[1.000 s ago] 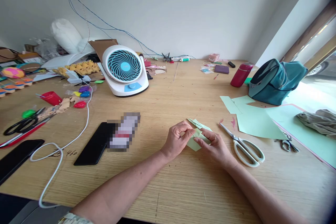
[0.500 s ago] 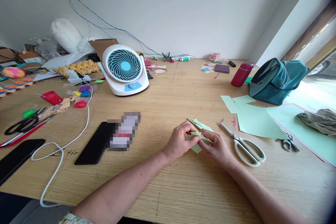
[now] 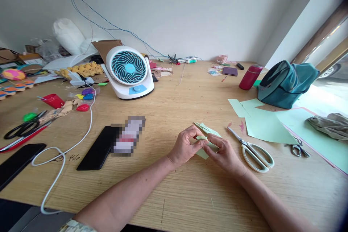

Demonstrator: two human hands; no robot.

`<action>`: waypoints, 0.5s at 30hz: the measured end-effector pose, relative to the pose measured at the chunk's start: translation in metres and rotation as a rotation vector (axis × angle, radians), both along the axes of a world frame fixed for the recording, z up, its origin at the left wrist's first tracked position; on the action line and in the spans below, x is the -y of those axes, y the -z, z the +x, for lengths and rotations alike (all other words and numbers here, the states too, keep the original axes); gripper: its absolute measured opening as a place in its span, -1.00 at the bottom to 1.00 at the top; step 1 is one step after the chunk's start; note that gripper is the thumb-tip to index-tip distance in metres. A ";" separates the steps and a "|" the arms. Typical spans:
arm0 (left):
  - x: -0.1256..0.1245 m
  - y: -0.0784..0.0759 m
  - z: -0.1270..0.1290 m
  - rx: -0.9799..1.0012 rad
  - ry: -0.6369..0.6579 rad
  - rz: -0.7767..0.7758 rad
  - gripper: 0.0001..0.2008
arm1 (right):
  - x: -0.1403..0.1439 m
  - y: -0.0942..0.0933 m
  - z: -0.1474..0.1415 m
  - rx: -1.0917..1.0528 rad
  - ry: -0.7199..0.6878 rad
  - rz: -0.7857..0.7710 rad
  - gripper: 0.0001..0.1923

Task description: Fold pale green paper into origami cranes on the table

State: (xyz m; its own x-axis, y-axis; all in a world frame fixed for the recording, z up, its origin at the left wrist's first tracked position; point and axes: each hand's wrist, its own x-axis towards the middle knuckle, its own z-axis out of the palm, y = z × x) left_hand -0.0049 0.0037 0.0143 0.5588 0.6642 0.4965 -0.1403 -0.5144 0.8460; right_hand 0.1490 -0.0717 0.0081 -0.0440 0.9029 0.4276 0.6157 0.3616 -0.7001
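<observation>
Between my two hands is a small piece of light green paper (image 3: 201,138), pinched at its edges and partly covered by my fingers. My left hand (image 3: 187,143) is closed on its left side, thumb and forefinger together. On the right side my right hand (image 3: 223,152) grips it with thumb and fingers, the thumbs almost meeting. More cut green paper pieces (image 3: 208,129) lie on the table just behind and under my hands. Scissors with cream handles (image 3: 255,154) rest to the right of my right hand, their blades pointing away from me.
Larger green sheets (image 3: 268,125), a key bunch (image 3: 297,149), a teal bag (image 3: 288,85) and a red bottle (image 3: 250,77) are at the right. To the left lie a black phone (image 3: 98,150), a white cable (image 3: 88,134) and black scissors (image 3: 24,127). A fan (image 3: 129,70) stands behind.
The small green paper between my fingertips has turned slightly and shows less of its raised edge. My hands stay in almost the same place.
</observation>
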 end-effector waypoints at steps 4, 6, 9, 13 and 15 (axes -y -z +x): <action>0.001 -0.001 0.001 0.004 0.031 -0.067 -0.86 | 0.000 0.001 0.000 -0.010 -0.018 -0.016 -0.76; 0.001 -0.001 0.001 -0.009 0.025 -0.085 -0.82 | 0.001 0.000 -0.001 -0.009 -0.018 -0.010 -0.78; 0.000 -0.002 0.001 -0.022 0.021 -0.102 -0.75 | 0.002 -0.001 -0.002 -0.005 -0.010 -0.015 -0.77; 0.000 -0.001 0.001 -0.025 0.021 -0.137 -0.66 | 0.002 -0.002 -0.003 -0.001 -0.001 -0.042 -0.76; -0.001 0.001 0.001 -0.020 0.025 -0.154 -0.64 | 0.002 -0.002 -0.003 -0.003 -0.007 -0.057 -0.74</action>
State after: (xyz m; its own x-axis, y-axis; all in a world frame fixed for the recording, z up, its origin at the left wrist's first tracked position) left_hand -0.0040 0.0043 0.0137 0.5846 0.7175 0.3787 -0.1338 -0.3751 0.9173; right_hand 0.1462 -0.0741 0.0102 -0.0490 0.9254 0.3757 0.6109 0.3254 -0.7217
